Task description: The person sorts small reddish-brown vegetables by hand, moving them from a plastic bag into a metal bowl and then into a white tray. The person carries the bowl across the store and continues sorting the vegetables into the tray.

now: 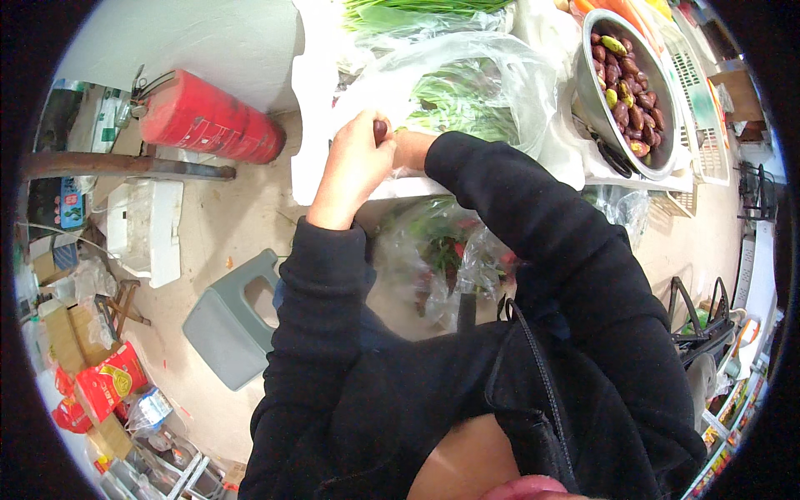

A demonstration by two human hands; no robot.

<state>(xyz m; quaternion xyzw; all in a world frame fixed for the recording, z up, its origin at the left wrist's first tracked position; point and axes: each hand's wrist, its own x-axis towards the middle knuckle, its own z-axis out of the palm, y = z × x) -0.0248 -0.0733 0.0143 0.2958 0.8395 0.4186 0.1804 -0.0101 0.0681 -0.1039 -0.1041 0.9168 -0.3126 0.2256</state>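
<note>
My left hand [359, 150] is curled over the near edge of a white foam box, its fingers closed around a dark red-brown fruit [380, 132] resembling a jujube. Against it lies my right hand [412, 150], its fingers hidden behind the left, so its grip cannot be made out. Just beyond both hands, a clear plastic bag [531, 75] covers green leafy vegetables [465, 94]. To the right, a tilted metal bowl [584, 94] holds several similar fruits [630, 94], some patched yellow-green.
Green stalks [425, 9] lie at the far side. Left are a red fire extinguisher [212, 119], a rusty pipe [125, 165] and a foam box [165, 244]. A grey plastic stool [228, 331] stands beside me. Bagged greens [447, 250] sit below the table edge, and a plastic crate [712, 150] right.
</note>
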